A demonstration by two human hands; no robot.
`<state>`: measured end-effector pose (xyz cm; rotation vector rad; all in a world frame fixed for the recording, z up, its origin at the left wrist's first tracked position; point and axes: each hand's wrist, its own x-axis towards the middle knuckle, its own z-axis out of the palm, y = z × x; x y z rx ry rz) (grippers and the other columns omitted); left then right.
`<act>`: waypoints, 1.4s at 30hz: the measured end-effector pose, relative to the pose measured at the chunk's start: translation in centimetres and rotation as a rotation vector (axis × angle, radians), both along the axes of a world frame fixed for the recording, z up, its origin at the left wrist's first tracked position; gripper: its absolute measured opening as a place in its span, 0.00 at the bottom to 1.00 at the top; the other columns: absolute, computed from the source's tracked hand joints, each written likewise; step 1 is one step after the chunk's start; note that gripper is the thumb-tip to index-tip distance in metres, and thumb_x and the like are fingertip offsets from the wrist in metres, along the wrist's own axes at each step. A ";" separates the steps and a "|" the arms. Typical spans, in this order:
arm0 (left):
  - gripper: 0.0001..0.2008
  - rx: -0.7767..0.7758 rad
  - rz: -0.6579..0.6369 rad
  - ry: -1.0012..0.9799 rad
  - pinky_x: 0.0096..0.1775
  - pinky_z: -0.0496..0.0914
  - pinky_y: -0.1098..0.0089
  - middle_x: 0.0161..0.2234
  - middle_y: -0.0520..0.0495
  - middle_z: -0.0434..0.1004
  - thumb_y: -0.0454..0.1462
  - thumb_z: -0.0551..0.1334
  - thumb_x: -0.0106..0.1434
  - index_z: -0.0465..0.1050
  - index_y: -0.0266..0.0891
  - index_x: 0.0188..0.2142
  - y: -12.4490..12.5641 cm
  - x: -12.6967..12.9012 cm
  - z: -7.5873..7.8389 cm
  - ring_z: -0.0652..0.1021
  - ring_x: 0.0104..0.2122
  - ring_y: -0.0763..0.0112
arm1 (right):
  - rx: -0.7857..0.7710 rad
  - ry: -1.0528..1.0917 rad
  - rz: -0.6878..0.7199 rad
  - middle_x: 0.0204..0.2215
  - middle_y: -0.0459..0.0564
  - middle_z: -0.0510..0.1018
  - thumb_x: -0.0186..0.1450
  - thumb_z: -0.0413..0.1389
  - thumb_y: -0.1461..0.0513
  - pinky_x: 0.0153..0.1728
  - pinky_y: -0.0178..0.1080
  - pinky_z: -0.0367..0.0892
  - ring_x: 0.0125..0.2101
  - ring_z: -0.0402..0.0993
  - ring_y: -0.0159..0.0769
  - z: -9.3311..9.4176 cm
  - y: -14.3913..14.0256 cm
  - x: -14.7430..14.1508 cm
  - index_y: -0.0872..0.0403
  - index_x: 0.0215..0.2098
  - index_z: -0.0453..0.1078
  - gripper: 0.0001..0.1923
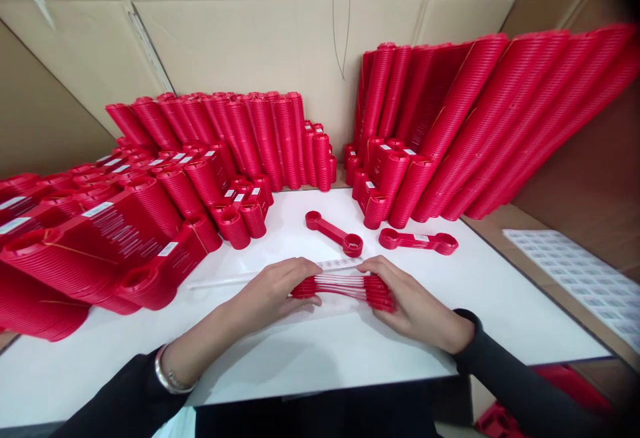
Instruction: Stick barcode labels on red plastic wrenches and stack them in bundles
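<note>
step: squaring small stack of red parts (345, 289) on worktop (300, 351) | L hand (273, 291) + R hand (407, 301), your fingers clasp stack ends | next: needs even press, edges flush

Red hanger stack (345, 286), flat between hands

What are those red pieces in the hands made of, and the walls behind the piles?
The small stack of red pieces, gripped by the left hand and right hand, looks like moulded plastic: uniform red, smooth, slightly glossy, identical shapes. The walls look like plain brown cardboard, matt, with fold creases and taped seams. The table has a smooth white surface; its material is unclear.
</note>
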<state>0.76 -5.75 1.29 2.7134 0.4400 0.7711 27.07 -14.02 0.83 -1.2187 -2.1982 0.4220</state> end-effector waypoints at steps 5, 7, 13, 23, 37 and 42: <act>0.15 0.057 -0.005 0.012 0.38 0.72 0.68 0.38 0.43 0.76 0.42 0.59 0.66 0.64 0.37 0.48 -0.1 0.1 0.1 0.77 0.38 0.66 | -0.014 -0.180 0.033 0.51 0.57 0.69 0.57 0.60 0.63 0.51 0.49 0.64 0.51 0.65 0.48 1.9 -1.0 -0.4 0.54 0.59 0.57 0.33; 0.14 0.089 0.008 0.008 0.37 0.72 0.68 0.37 0.44 0.77 0.43 0.58 0.66 0.65 0.37 0.47 -0.3 0.2 0.1 0.78 0.37 0.66 | 0.062 -0.257 0.004 0.49 0.58 0.71 0.61 0.60 0.58 0.50 0.51 0.64 0.49 0.66 0.49 2.1 -0.8 -1.3 0.55 0.57 0.61 0.28; 0.14 0.069 0.064 0.051 0.35 0.72 0.68 0.36 0.44 0.77 0.44 0.58 0.66 0.66 0.37 0.45 -1.1 0.7 0.1 0.78 0.34 0.66 | 0.276 -0.462 -0.038 0.27 0.52 0.75 0.67 0.50 0.67 0.41 0.47 0.66 0.31 0.70 0.42 1.3 0.9 -4.8 0.58 0.34 0.70 0.07; 0.14 -0.058 0.128 0.020 0.37 0.73 0.67 0.38 0.45 0.78 0.42 0.61 0.64 0.67 0.38 0.45 -1.3 0.9 0.2 0.78 0.36 0.66 | 0.256 -0.308 0.039 0.32 0.53 0.79 0.67 0.53 0.64 0.42 0.47 0.67 0.34 0.74 0.42 1.8 1.7 -3.7 0.56 0.45 0.71 0.09; 0.15 -0.109 0.037 -0.057 0.40 0.72 0.68 0.42 0.44 0.76 0.40 0.63 0.62 0.66 0.38 0.47 -0.6 1.1 -0.1 0.77 0.37 0.68 | 0.134 -0.225 -0.066 0.44 0.56 0.75 0.68 0.51 0.64 0.43 0.47 0.72 0.44 0.73 0.44 1.9 -1.0 1.4 0.52 0.57 0.62 0.19; 0.16 -0.319 0.091 -0.045 0.42 0.70 0.66 0.42 0.46 0.73 0.43 0.63 0.61 0.66 0.40 0.46 -0.4 4.4 3.0 0.75 0.39 0.67 | -0.053 0.072 -0.180 0.44 0.54 0.76 0.66 0.53 0.58 0.43 0.42 0.72 0.41 0.76 0.40 4.1 -1.9 4.7 0.53 0.50 0.67 0.15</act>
